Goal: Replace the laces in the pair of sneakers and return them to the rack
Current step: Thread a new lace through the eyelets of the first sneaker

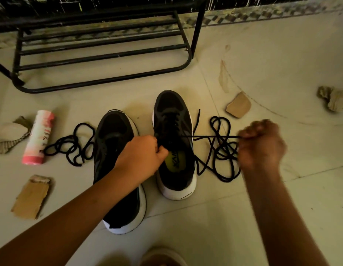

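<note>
- Two black sneakers with white soles stand side by side on the pale tiled floor (243, 217), with their toes toward the shoe rack
- The left sneaker (115, 127) is just beside the right sneaker (172, 106), and the right one sits a bit closer to the rack
- The left hand (142, 156) reaches across the left sneaker and grips the edge of the right sneaker's opening, with the thumb inside and the fingers curled
- The right hand (261, 144) is a blurry fist out to the right of the shoes, and its fingers pinch a tight lace (201, 137)
- The tight lace is black and runs in a straight line from the top holes of the right sneaker to the right hand
- A loose heap of black lace (221, 152) lies on the floor between the right sneaker and the right hand; I cannot tell if it is part of the tight lace
- Another looped lace (70, 148), also black, lies on the floor just left of the left sneaker
- A pink and white can (38, 137) lies on its side near the looped lace
- A flat cardboard piece (31, 196) lies closer to the person than the can, and a torn cardboard piece (238, 105) lies to the right, past the loose heap
- The black metal shoe rack (103, 54) stands on the floor behind the sneakers
</note>
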### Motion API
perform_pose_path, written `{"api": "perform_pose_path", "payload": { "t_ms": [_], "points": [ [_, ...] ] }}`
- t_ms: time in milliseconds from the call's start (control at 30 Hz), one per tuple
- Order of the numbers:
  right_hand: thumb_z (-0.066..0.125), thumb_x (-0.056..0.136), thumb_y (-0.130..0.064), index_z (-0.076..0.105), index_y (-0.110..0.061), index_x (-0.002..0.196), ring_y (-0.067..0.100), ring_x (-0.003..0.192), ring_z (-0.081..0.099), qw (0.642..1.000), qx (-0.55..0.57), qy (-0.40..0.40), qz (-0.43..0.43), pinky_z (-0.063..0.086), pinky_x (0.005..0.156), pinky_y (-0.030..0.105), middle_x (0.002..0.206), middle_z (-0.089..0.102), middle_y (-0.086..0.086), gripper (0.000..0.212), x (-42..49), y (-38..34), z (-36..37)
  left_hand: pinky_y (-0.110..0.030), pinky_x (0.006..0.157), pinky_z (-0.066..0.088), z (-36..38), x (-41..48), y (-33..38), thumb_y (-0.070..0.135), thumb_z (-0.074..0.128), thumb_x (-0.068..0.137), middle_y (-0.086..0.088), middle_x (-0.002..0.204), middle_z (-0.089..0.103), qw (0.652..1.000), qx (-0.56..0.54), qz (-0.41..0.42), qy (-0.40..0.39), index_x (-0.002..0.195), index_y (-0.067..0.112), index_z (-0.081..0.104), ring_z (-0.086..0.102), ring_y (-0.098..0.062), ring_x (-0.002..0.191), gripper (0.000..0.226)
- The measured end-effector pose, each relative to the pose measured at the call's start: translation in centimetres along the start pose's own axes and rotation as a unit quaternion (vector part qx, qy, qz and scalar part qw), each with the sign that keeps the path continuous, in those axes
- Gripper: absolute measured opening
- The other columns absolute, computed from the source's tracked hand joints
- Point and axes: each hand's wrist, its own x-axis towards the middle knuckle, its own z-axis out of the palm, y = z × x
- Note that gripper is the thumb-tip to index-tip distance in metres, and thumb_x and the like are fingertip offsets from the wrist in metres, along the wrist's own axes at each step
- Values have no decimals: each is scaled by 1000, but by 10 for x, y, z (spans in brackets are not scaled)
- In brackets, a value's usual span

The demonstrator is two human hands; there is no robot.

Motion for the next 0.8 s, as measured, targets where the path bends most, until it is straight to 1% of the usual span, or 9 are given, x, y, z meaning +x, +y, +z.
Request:
{"api": "perform_pose_path", "payload": {
  "t_ms": [133,233,267,333,433,500,567,667,800],
  "points": [
    [32,86,-1,28,-21,64,8,38,21,990,-50,102,-86,18,39,19,41,32,-11,30,29,-55,-25,-39,65,57,1,-1,2,24,51,91,-14,61,66,999,-24,-13,-18,57,13,40,63,-21,48,37],
    [41,91,-7,48,-18,70,5,35,28,966,-222,88,-101,21,37,18,42,42,-10,25,26,-50,-29,-41,63,54,4,-4,9,28,50,92,-15,61,62,1000,7,10,-29,58,12,40,61,-25,53,38],
    [44,92,-9,57,-17,78,4,36,34,938,-328,36,-103,25,37,18,47,49,-9,21,22,-42,-27,-39,58,51,3,-4,11,32,50,92,-12,59,58,999,43,22,-24,59,13,39,57,-24,53,40],
    [53,93,-16,67,-20,93,4,48,45,839,-526,-101,-97,33,44,16,68,60,-6,14,11,-23,-23,-28,49,39,0,-6,14,47,48,91,-1,57,47,991,127,44,-11,60,21,35,47,-14,51,43],
    [70,82,-25,71,-27,96,1,73,54,691,-651,-261,-174,38,65,4,88,60,-14,14,-13,7,-13,-23,44,27,-4,-4,12,53,43,92,5,60,42,982,184,52,-6,63,26,30,39,-8,50,41],
    [77,74,-24,72,-26,100,11,98,52,629,-667,-317,-244,40,87,14,107,57,-6,26,-26,26,-5,-23,44,27,-3,-2,10,47,41,94,6,61,40,980,190,53,-8,70,22,35,39,-11,52,35],
    [79,70,-21,73,-24,101,23,110,47,583,-690,-320,-285,40,95,32,122,53,2,31,-38,44,1,-26,48,29,-2,-1,8,44,39,95,5,63,38,980,190,54,-6,81,20,41,39,-15,56,28],
    [82,62,-14,73,-18,88,31,101,52,552,-694,-298,-354,48,82,41,116,55,8,27,-45,62,3,-26,48,28,0,-1,6,40,38,97,5,63,36,981,183,56,-12,91,16,49,35,-13,53,27],
    [81,66,-13,74,-13,80,31,87,57,565,-674,-274,-389,53,70,40,101,58,9,15,-41,69,1,-27,46,28,3,-1,3,39,36,97,5,63,37,984,169,55,-10,93,15,52,34,-11,50,29]
  ]
}}
